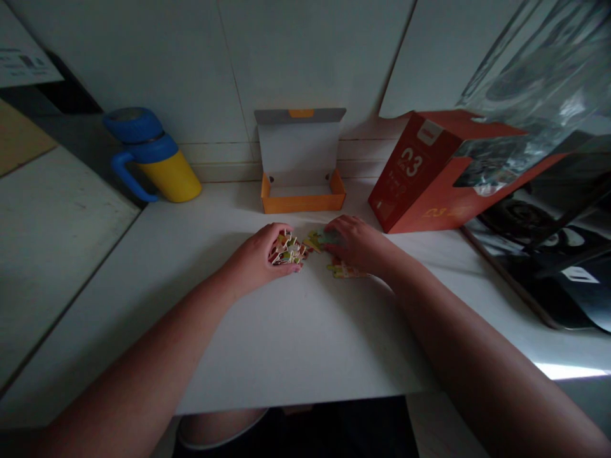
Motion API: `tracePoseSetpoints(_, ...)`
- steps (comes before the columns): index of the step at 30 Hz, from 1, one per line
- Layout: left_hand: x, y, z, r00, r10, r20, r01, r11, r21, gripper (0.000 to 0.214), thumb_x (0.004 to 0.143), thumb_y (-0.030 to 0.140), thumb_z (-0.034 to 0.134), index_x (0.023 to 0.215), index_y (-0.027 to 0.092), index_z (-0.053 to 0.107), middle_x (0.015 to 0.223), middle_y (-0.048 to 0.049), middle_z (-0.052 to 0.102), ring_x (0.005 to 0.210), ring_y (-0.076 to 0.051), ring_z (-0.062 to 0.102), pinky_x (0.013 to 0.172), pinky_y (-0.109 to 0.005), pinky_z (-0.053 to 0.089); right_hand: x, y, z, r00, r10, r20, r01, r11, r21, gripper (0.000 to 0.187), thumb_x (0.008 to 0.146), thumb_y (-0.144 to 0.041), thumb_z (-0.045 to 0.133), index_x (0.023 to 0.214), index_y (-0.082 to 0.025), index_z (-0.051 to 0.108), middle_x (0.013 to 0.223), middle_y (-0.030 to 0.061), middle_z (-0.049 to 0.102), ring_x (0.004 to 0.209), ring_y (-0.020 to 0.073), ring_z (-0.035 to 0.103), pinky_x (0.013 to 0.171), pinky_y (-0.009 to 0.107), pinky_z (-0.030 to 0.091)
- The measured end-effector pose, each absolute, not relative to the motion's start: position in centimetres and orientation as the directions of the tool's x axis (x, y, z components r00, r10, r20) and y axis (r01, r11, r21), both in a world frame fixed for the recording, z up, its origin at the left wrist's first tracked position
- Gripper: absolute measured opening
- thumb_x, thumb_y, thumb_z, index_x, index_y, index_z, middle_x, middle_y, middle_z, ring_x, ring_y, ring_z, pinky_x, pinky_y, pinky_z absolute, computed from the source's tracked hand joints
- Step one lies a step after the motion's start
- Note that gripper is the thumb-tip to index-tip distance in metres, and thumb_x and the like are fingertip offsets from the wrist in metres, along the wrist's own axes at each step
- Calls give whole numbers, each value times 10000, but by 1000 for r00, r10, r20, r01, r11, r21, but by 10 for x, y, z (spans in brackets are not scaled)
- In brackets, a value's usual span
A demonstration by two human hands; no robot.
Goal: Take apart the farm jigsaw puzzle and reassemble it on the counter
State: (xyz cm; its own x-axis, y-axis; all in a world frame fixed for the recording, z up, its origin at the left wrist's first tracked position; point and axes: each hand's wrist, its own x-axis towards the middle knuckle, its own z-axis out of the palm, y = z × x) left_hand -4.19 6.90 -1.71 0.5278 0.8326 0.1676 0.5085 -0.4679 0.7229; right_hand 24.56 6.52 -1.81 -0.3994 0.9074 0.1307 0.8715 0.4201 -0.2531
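Note:
My left hand [260, 254] is curled round a stack of colourful jigsaw pieces [287, 249] at the middle of the white table [286, 331]. My right hand [358, 243] lies palm down over more loose puzzle pieces [344, 271], fingers bent and touching them; some pieces poke out beneath its fingertips. Both hands sit close together, just in front of a small orange box [302, 201] with its grey lid flipped up against the wall.
A yellow mug with a blue lid and handle [153, 159] stands at the back left. A large red-orange carton [429, 175] lies at the back right. Clear plastic wrap [539, 83] and a dark printed board [548, 261] fill the right side.

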Motion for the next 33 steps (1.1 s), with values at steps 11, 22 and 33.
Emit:
tracePoseSetpoints(11,-41,69,-16,521,838,164,512,-460,726,688,774,387,897,1341,267,526,1283,-78,700,1089,-245,722,943,-394,583,259,60,-16,-58,979,196,983,90,-161,328,1017,-367,584,1270,-186,689,1293,215,661,1215,386,611,1036,520,500)
tracePoseSetpoints(22,-41,68,-14,524,834,173,538,-481,693,689,776,381,896,1348,271,527,1312,-82,689,1139,-262,706,981,-418,574,227,59,-15,-452,881,141,842,474,-258,364,1041,-482,586,1237,-223,750,1246,141,728,1160,300,642,1067,450,477)
tracePoseSetpoints(33,-42,69,-17,516,838,177,520,-471,713,687,775,382,897,1341,270,525,1331,-86,688,1142,-257,716,980,-416,584,260,62,-19,-71,978,194,981,104,-164,376,1003,-370,613,1327,-193,685,1342,198,682,1229,377,615,1046,530,501)
